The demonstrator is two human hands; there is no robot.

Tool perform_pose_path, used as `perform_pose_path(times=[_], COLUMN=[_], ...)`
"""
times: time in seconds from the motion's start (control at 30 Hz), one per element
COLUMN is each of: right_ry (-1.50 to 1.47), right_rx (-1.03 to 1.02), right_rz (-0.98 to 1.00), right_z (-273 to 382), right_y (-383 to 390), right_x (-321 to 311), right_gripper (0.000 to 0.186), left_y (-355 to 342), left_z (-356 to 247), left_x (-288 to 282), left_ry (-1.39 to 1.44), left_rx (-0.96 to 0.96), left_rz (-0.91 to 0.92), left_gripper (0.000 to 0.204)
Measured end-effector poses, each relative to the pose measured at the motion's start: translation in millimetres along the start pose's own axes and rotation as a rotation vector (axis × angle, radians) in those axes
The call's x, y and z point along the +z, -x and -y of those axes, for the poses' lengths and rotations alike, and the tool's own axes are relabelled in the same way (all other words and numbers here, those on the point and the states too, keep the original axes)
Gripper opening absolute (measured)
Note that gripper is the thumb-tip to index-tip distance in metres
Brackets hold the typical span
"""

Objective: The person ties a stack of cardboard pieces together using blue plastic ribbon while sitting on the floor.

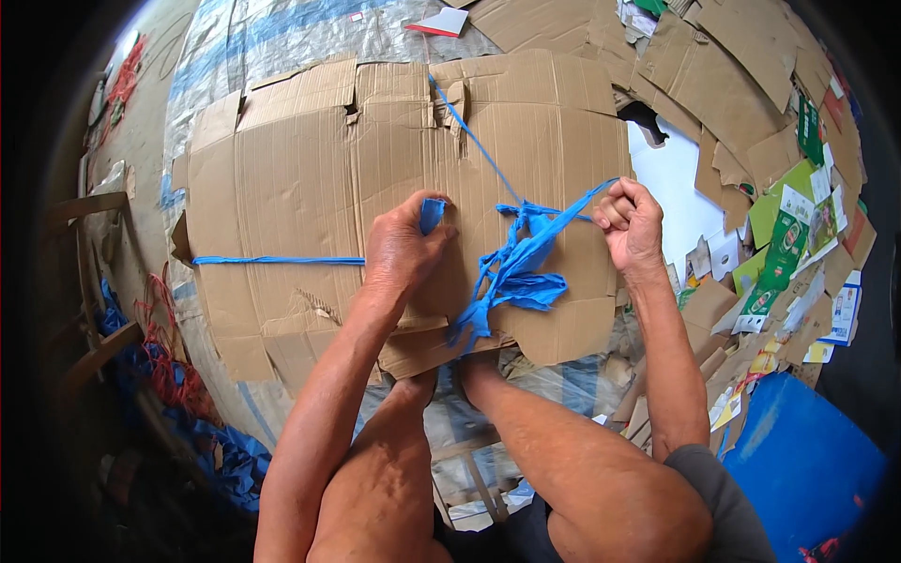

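Note:
A stack of flattened brown cardboard (300,188) lies in front of my feet, with blue plastic strapping crossing it from the left and from the far edge. My left hand (404,244) is closed over the left run of the blue strap (282,260); a short, wide blue piece shows between thumb and forefinger, and what lies under the palm is hidden. Raised at the right, my right hand (631,225) pinches a blue strip (587,199) pulled taut from a loose, crumpled blue knot (526,253) in the middle of the cardboard.
Cardboard scraps and printed cartons (784,244) heap up at the right, near a blue panel (802,469). A striped woven sheet (225,66) lies beneath the stack. At the left are red cord (174,375), blue plastic (230,460) and a wooden frame (99,352).

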State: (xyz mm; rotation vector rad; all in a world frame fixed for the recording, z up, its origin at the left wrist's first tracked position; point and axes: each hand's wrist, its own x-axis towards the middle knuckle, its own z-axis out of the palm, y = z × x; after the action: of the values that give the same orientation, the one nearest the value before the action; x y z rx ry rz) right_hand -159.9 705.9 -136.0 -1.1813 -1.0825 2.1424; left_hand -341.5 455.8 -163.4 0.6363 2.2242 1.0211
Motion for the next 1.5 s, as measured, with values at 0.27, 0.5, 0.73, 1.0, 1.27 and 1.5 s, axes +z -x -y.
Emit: perform_pose_path(times=[0.27, 0.5, 0.73, 1.0, 1.27, 1.5], right_ry=[0.095, 0.242, 0.454, -0.024, -0.315, 0.005], right_rx=[-0.080, -0.109, -0.092, 0.080, 0.174, -0.027], right_rz=[0.061, 0.254, 0.504, 0.467, 0.333, 0.453], right_z=[18.2, 36.4, 37.4, 24.9, 27.4, 17.2], right_y=[6.4, 16.5, 28.3, -16.4, -14.1, 15.6], right_x=[19.9, 51.6, 135.1, 137.3, 135.3, 179.2], right_gripper=[0.023, 0.025, 0.027, 0.023, 0.023, 0.024], left_y=[0.3, 0.0, 1.5, 4.9, 10.3, 9.8], left_z=[-4.3, -9.6, 3.8, 3.6, -1.0, 4.3], left_x=[-3.4, -5.2, -9.9, -13.4, -13.9, -7.7], left_ry=[-0.021, -0.020, 0.396, 0.408, 0.484, 0.456], left_rx=[-0.001, 0.015, 0.017, 0.068, 0.040, 0.158], left_rz=[0.019, 0.030, 0.029, 0.022, 0.026, -0.002], left_gripper=[0.033, 0.030, 0.016, 0.016, 0.022, 0.019])
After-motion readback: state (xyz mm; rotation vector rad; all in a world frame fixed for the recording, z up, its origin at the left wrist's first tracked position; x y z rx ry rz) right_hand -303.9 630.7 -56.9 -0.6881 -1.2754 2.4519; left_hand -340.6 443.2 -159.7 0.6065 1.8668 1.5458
